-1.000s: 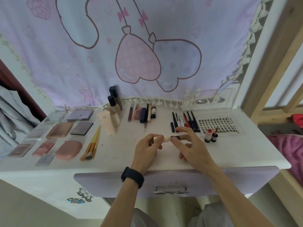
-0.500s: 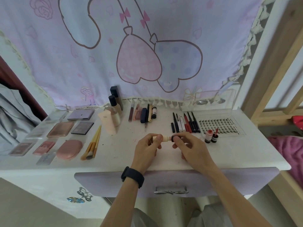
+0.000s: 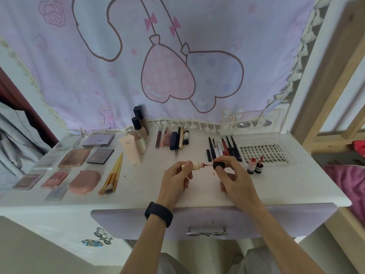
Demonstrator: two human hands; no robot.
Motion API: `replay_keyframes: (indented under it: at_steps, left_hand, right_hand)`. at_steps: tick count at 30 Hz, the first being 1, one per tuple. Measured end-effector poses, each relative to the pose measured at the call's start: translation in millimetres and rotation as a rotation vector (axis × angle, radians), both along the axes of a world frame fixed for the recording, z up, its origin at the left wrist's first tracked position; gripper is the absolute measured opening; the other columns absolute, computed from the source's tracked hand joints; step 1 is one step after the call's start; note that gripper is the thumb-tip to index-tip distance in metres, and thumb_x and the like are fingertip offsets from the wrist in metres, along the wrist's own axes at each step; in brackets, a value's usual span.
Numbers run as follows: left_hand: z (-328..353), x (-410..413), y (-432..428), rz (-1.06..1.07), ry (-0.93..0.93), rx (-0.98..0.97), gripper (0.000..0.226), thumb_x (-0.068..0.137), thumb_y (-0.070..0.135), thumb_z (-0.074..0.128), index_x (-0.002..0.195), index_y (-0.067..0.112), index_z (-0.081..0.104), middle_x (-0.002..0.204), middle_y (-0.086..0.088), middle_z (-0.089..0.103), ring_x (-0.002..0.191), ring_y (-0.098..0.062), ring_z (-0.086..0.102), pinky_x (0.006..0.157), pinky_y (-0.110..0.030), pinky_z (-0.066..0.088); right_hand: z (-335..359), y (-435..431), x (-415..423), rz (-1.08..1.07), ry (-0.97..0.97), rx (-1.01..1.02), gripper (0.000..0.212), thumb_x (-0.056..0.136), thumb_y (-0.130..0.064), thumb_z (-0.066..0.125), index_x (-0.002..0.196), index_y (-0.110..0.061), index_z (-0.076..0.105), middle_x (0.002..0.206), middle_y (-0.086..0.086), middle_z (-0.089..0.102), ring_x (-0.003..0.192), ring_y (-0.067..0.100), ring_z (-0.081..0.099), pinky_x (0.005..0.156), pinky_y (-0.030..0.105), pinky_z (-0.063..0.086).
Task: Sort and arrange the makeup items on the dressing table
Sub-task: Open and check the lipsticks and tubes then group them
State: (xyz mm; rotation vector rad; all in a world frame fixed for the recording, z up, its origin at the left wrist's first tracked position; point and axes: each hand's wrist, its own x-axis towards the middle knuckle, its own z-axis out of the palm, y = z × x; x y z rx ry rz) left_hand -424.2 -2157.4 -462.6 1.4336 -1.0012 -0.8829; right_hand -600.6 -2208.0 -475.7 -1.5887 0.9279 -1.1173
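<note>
- The left hand (image 3: 175,178) grips a small cream-coloured lip-tint tube (image 3: 195,166), held level just above the near middle of the white dressing table (image 3: 286,186).
- The right hand (image 3: 235,178) pinches the tube's black cap (image 3: 219,165); half a second ago cap and tube met, and now they stand apart, a red-stained wand (image 3: 207,165) bared between them.
- So the tube is open, probably for a check of shade; it likely needs closing before it joins the two small red bottles (image 3: 252,163) just right of the hands.
- Black and red pencils (image 3: 223,148) lie in a row farther back.
</note>
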Motion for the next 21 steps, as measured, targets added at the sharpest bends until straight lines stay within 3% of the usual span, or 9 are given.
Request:
replay_keyframes:
  at_steps: [8,14,18,21]
  left_hand:
    - [-2.0,4.9,1.1,0.020,0.132,-0.045,0.028,0.101,0.029,0.053,0.101,0.005,0.068,0.068,0.004,0.059,0.052,-0.007,0.047,0.046,-0.018,0.039]
    - [-5.0,12.1,-1.0,0.085,0.294,-0.081,0.021,0.100,0.023,0.056,0.106,0.010,0.071,0.077,-0.001,0.066,0.056,-0.011,0.050,0.049,-0.021,0.042]
    - [-1.7,17.4,-2.3,0.109,0.402,-0.042,0.018,0.096,0.020,0.062,0.108,0.010,0.071,0.089,-0.006,0.073,0.063,-0.012,0.059,0.057,-0.024,0.049]
    - [2.9,19.3,-2.7,0.119,0.449,-0.007,0.019,0.095,0.017,0.065,0.112,0.009,0.067,0.099,-0.009,0.075,0.068,-0.013,0.066,0.061,-0.024,0.054]
  right_hand:
    - [-2.2,2.7,0.6,-0.031,0.044,-0.044,0.027,0.098,-0.012,0.063,0.108,-0.036,0.060,0.100,-0.019,0.066,0.054,0.026,0.059,0.055,0.025,0.054]
    - [-5.7,-5.0,-1.8,-0.088,-0.088,0.052,0.020,0.100,-0.014,0.059,0.112,-0.030,0.062,0.107,-0.005,0.069,0.050,0.019,0.060,0.052,0.026,0.052]
    - [-4.7,-3.3,0.6,-0.086,-0.038,0.067,0.026,0.102,-0.020,0.056,0.117,-0.040,0.063,0.103,-0.016,0.070,0.054,0.015,0.062,0.054,0.023,0.051]
    - [-3.3,-1.9,3.1,-0.088,0.004,0.042,0.021,0.103,-0.020,0.054,0.112,-0.037,0.062,0.101,-0.018,0.071,0.052,0.014,0.062,0.053,0.022,0.051]
